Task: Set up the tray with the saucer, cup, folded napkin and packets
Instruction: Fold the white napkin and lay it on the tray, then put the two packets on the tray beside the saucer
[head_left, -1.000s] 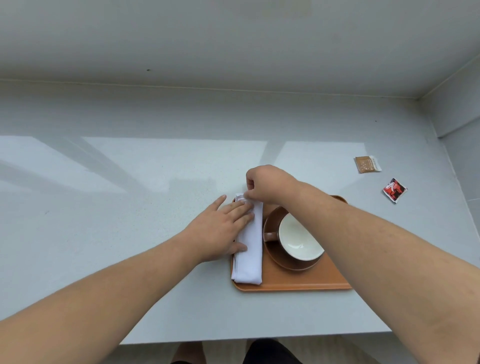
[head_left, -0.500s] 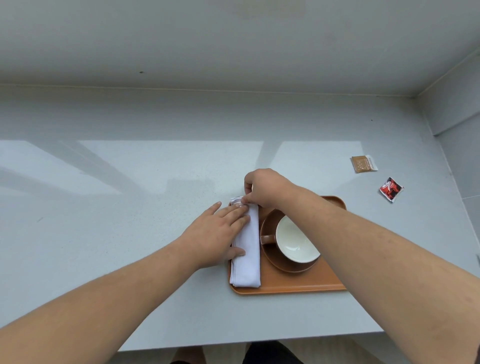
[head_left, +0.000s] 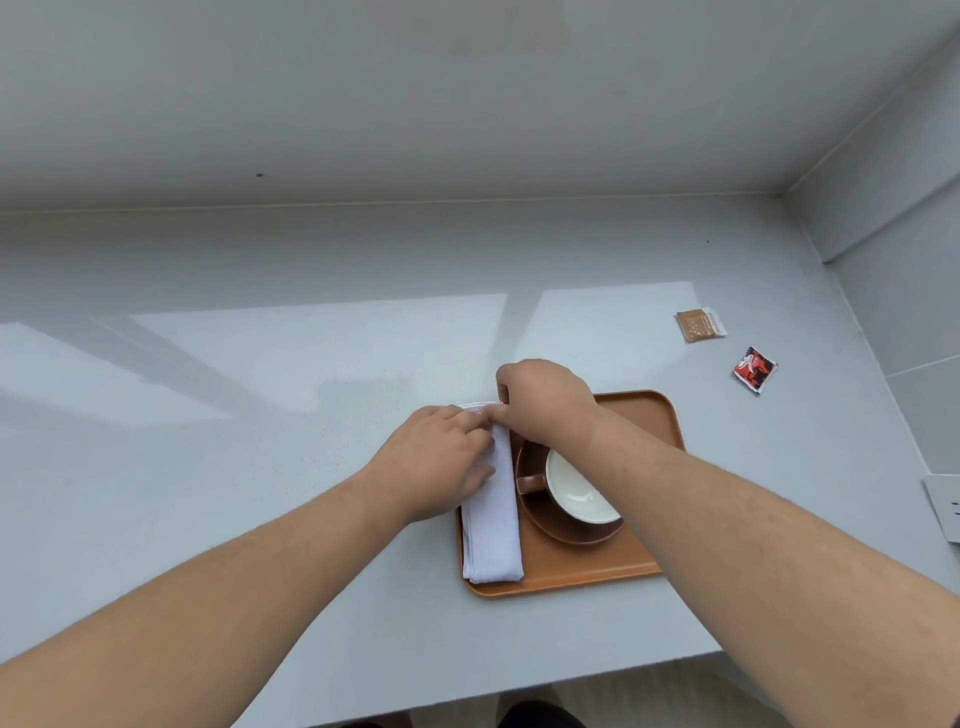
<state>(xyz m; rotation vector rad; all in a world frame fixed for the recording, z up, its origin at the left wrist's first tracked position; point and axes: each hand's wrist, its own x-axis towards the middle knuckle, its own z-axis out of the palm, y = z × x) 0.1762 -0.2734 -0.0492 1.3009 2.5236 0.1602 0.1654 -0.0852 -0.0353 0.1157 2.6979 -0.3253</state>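
Now both hands meet at the napkin (head_left: 493, 519)'s far end, left hand (head_left: 441, 457) pressing flat, right hand (head_left: 545, 400) pinching it.

Pale grey counter (head_left: 260, 467) with a smooth, faintly speckled top, seen from above. Its far edge meets a plain grey-white rear wall (head_left: 415, 104) along a thin seam; a small dark speck marks this wall just above the seam, left of centre. At the far right corner a second wall (head_left: 893, 208) joins the first, faced lower down with large grey tiles. Two bright patches of light (head_left: 322, 343) lie across the middle of the counter, split by a narrow shadow band, with slanting shadow streaks toward the left edge. A white wall socket plate (head_left: 943, 506) shows at the right border. Below the near edge, pale flooring (head_left: 649, 696) is visible.
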